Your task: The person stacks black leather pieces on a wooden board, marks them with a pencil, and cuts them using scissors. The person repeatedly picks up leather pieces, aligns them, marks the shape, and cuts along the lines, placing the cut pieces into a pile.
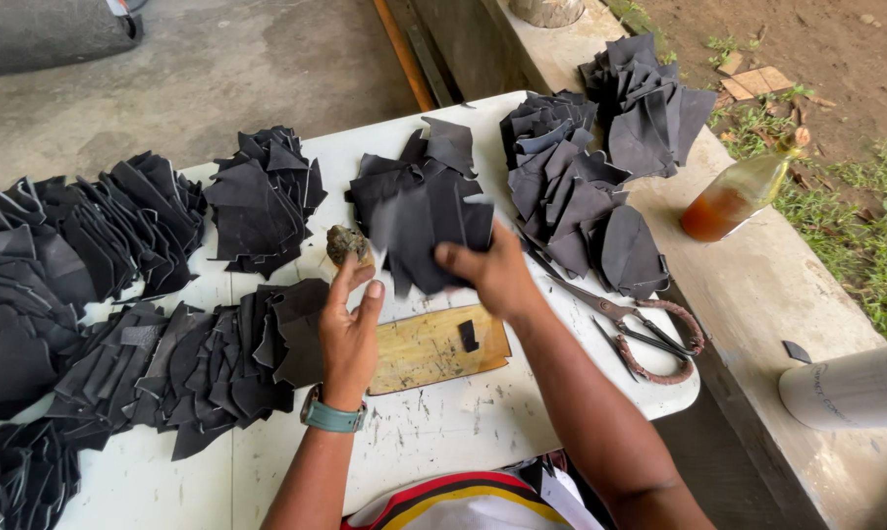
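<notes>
Striped shirt point(463, 501), white table point(443, 432), concrete floor point(227, 69); fingers point(453, 257) pinch a black piece point(429, 231).

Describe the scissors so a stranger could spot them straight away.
Start at the white table and go to its right-hand edge, beside the concrete ledge. Right of the wooden board and the right hand lie the scissors, the only metal tool among black cut pieces, with large wrapped brown handles.
</notes>
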